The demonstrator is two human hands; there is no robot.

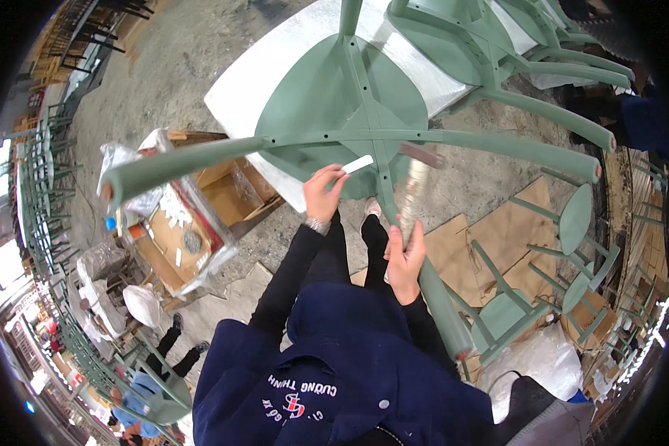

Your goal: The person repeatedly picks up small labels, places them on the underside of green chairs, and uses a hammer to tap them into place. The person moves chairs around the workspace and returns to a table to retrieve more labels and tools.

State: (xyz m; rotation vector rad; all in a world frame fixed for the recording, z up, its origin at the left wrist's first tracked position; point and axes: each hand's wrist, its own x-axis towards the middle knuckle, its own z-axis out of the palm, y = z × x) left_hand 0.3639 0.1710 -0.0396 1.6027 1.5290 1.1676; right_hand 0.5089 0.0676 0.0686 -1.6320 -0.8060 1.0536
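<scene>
Between the fingers of my left hand (322,195) is a small flat white strip (358,164), held out over the underside of a green chair (305,100). The chair lies upside down, its legs spread outward and its crossed rails dotted with dark holes. My right hand (406,264) grips a hammer (415,189) by its pale, wrapped handle, with the brownish head up beside the cross of the rails. One chair leg runs down past my right hand. I cannot tell whether the strip or the hammer touches the chair.
White sheeting (234,93) lies under the chair. More upturned green chairs (453,48) stand beyond at the right. On the left is a wooden box (193,260) with white strips in it. Small green chairs (502,312) rest on cardboard at the right. A person (137,401) sits at lower left.
</scene>
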